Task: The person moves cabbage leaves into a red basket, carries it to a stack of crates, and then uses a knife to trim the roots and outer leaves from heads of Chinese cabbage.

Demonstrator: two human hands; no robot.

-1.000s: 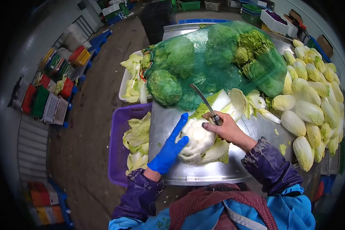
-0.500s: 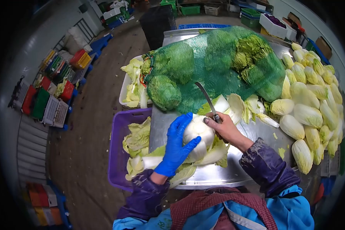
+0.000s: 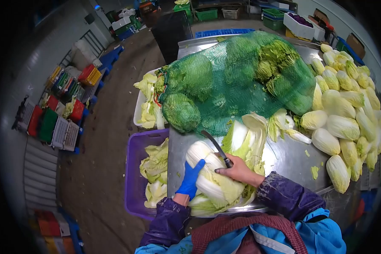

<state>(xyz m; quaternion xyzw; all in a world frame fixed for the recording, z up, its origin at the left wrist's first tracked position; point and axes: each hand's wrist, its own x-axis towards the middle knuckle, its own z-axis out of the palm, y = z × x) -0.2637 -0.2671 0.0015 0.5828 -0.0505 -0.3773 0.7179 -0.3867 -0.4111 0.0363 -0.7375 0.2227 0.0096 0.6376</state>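
Note:
A napa cabbage (image 3: 211, 178) lies tilted between my hands, its white base toward the upper left. My left hand (image 3: 191, 178), in a blue glove, is closed around its left side. Bare and holding a curved knife (image 3: 218, 149) by its dark handle, my right hand (image 3: 238, 170) also rests against the cabbage's right side. The blade points up and left, just above the cabbage. Loose outer leaves (image 3: 254, 131) lie beyond my right hand, and more leaves sit beneath the cabbage on the metal table (image 3: 290, 158).
A green mesh sack (image 3: 224, 80) of cabbages spans the table's far side. Trimmed napa cabbages (image 3: 340, 127) are piled at the right. A purple crate (image 3: 133, 178) with leaves stands left of the table, and a white bin (image 3: 138, 106) with leaves behind it.
The cabbage has tipped from base-toward-me to lying on its side. My left hand has slid lower around it; the knife has moved down and left. Loose leaves now lie beyond my right hand.

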